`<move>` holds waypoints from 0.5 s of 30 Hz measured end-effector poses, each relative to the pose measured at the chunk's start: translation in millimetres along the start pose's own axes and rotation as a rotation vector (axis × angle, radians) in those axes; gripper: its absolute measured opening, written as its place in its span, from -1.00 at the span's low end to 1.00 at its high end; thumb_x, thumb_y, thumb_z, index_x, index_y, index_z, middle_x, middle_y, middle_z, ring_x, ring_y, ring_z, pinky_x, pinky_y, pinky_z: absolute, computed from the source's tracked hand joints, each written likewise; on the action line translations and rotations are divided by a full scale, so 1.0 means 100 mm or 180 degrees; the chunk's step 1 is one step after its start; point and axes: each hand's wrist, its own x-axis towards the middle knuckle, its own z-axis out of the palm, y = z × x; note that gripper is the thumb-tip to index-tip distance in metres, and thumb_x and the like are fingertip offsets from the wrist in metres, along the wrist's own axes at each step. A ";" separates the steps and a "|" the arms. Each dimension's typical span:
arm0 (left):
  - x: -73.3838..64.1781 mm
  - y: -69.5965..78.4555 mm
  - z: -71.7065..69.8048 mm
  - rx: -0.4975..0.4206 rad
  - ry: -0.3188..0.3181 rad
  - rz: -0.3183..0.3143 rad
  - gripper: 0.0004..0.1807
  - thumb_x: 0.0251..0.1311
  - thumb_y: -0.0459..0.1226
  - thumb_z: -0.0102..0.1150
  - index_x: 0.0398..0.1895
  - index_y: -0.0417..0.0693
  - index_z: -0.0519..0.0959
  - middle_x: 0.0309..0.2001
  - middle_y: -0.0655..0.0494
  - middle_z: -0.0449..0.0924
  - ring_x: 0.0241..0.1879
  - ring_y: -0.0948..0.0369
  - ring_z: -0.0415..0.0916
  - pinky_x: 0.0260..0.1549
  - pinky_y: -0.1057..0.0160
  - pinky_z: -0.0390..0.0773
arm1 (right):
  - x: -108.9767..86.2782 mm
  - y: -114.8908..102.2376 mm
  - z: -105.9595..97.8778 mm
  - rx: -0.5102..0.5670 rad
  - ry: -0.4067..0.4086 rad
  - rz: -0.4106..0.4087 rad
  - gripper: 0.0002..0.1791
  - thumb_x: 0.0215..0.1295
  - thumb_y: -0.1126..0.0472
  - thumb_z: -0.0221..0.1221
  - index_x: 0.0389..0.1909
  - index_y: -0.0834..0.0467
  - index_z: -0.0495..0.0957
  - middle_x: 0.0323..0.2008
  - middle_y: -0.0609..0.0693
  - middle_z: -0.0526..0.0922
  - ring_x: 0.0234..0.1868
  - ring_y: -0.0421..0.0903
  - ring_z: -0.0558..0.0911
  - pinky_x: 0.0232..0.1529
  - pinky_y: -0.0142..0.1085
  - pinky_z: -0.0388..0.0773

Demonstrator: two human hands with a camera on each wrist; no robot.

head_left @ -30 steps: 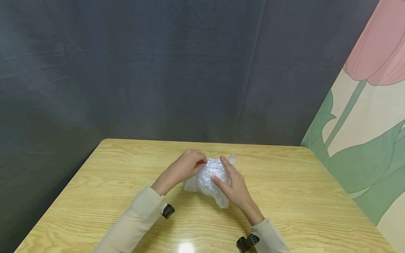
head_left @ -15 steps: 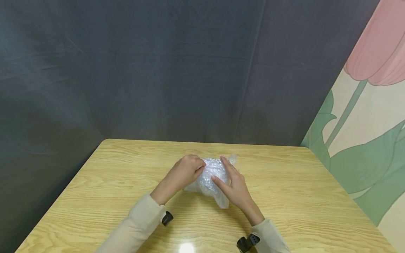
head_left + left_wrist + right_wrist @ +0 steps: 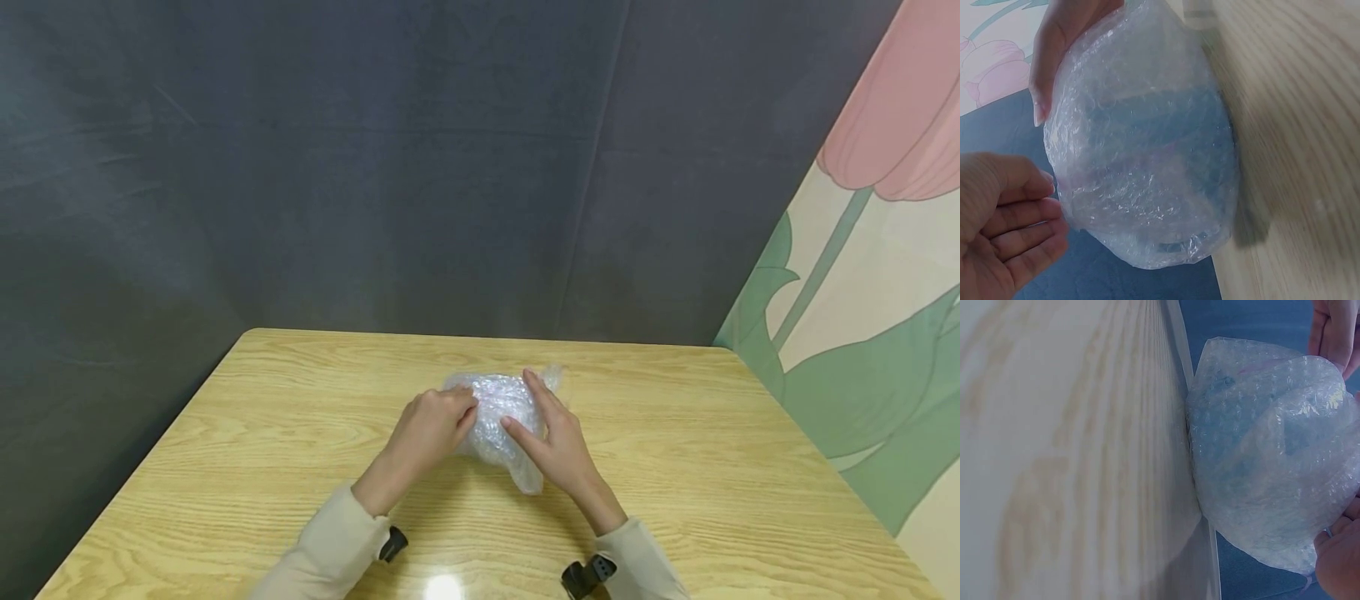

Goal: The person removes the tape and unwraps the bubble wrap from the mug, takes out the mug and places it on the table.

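Observation:
A bundle of clear bubble wrap (image 3: 497, 417) sits on the table between the hands, bulging in the middle. Through the plastic a blue-grey shape (image 3: 1160, 119) shows; its kind is blurred by the wrap. The left hand (image 3: 429, 427) has its fingers curled and pinches the wrap at the bundle's left side, thumb and index finger right at the plastic. Flat against the right side lies the right hand (image 3: 557, 442), thumb and fingers spread and fairly straight, steadying it. A loose end of wrap sticks out below the right thumb, and another behind the right fingertips.
The wooden table (image 3: 712, 450) extends around the bundle, with a dark curtain (image 3: 420, 183) behind its far edge. On the right is a wall panel with a printed tulip (image 3: 885, 125). Black wrist cameras (image 3: 588, 575) hang at both cuffs.
The left hand has slid down and left along the bundle, from its upper edge to its left side, uncovering wrap at the upper left. The right hand stays in place.

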 end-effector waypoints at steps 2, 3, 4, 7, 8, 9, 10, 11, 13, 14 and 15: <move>-0.02 0.01 0.01 -0.0002 0.0025 -0.0048 -0.82 0.07 -0.45 0.29 -0.62 -0.11 0.59 -0.50 0.05 0.64 -0.72 0.30 0.32 -0.74 0.36 0.45 | 0.00 0.00 0.00 0.0001 -0.0001 0.0002 -0.17 0.25 0.02 0.27 0.45 0.23 0.17 0.39 0.17 0.25 0.37 0.17 0.25 0.29 0.11 0.21; -0.02 0.02 0.01 -0.0009 0.0042 -0.0065 -0.81 0.07 -0.45 0.29 -0.63 -0.11 0.58 -0.51 0.04 0.65 -0.73 0.32 0.30 -0.75 0.38 0.42 | 0.00 0.00 0.00 0.0009 -0.0002 0.0003 -0.17 0.25 0.02 0.27 0.45 0.23 0.16 0.39 0.16 0.25 0.37 0.17 0.25 0.29 0.11 0.21; -0.03 0.03 0.01 0.0000 0.0058 -0.0080 -0.80 0.07 -0.46 0.29 -0.65 -0.10 0.57 -0.52 0.04 0.64 -0.74 0.35 0.26 -0.77 0.41 0.39 | 0.00 0.00 0.00 0.0013 -0.0005 0.0003 -0.17 0.25 0.02 0.27 0.45 0.23 0.16 0.39 0.16 0.25 0.37 0.17 0.25 0.30 0.11 0.20; -0.04 0.05 0.03 0.0044 0.0079 -0.0126 -0.73 0.08 -0.45 0.29 -0.71 -0.07 0.51 -0.58 0.07 0.61 -0.74 0.39 0.13 -0.80 0.47 0.25 | 0.00 0.00 0.00 0.0026 -0.0010 0.0001 -0.16 0.25 0.02 0.26 0.45 0.23 0.16 0.40 0.15 0.24 0.38 0.17 0.24 0.30 0.12 0.20; -0.04 0.05 0.03 0.0059 0.0087 -0.0138 -0.72 0.08 -0.44 0.29 -0.71 -0.06 0.50 -0.56 0.05 0.64 -0.75 0.39 0.15 -0.81 0.47 0.25 | 0.00 0.00 0.00 0.0030 -0.0013 0.0000 -0.17 0.26 0.02 0.26 0.45 0.23 0.15 0.40 0.15 0.24 0.38 0.17 0.23 0.30 0.12 0.19; -0.04 0.06 0.04 0.0063 0.0092 -0.0155 -0.71 0.08 -0.44 0.28 -0.73 -0.06 0.50 -0.52 0.00 0.67 -0.76 0.39 0.20 -0.81 0.48 0.27 | 0.00 0.00 0.00 0.0035 -0.0019 0.0004 -0.17 0.26 0.01 0.26 0.46 0.23 0.15 0.40 0.15 0.23 0.38 0.17 0.23 0.30 0.12 0.19; -0.04 0.07 0.04 0.0096 0.0094 -0.0169 -0.71 0.08 -0.44 0.29 -0.73 -0.06 0.50 -0.48 -0.03 0.69 -0.76 0.37 0.29 -0.81 0.47 0.31 | 0.00 0.00 0.00 0.0034 -0.0022 0.0009 -0.17 0.26 0.01 0.26 0.46 0.23 0.15 0.41 0.14 0.23 0.38 0.16 0.23 0.30 0.12 0.19; -0.04 0.08 0.04 0.0124 0.0088 -0.0178 -0.72 0.08 -0.43 0.29 -0.73 -0.07 0.51 -0.44 -0.05 0.70 -0.73 0.33 0.41 -0.80 0.45 0.37 | 0.00 0.00 0.00 0.0032 -0.0024 0.0013 -0.16 0.26 0.01 0.26 0.46 0.23 0.15 0.41 0.14 0.23 0.38 0.16 0.22 0.30 0.12 0.18; -0.03 0.10 0.04 0.0227 0.0056 -0.0192 -0.73 0.08 -0.43 0.29 -0.72 -0.09 0.53 -0.36 -0.09 0.71 -0.63 0.21 0.59 -0.78 0.39 0.47 | -0.01 0.00 0.00 0.0034 -0.0027 0.0024 -0.17 0.26 0.01 0.26 0.46 0.22 0.15 0.41 0.13 0.23 0.39 0.16 0.22 0.31 0.12 0.18; -0.03 0.11 0.04 0.0299 0.0034 -0.0200 -0.75 0.09 -0.41 0.30 -0.70 -0.09 0.56 -0.33 -0.10 0.71 -0.55 0.15 0.65 -0.76 0.36 0.52 | -0.01 0.00 0.00 0.0035 -0.0025 0.0028 -0.17 0.26 0.01 0.26 0.46 0.22 0.15 0.41 0.13 0.23 0.39 0.16 0.22 0.31 0.12 0.18; -0.03 0.13 0.04 0.0382 0.0008 -0.0210 -0.76 0.09 -0.41 0.31 -0.70 -0.10 0.57 -0.30 -0.11 0.71 -0.50 0.10 0.68 -0.75 0.33 0.54 | -0.01 0.00 0.00 0.0036 -0.0025 0.0031 -0.17 0.26 0.01 0.26 0.46 0.22 0.15 0.41 0.13 0.23 0.39 0.16 0.22 0.31 0.12 0.18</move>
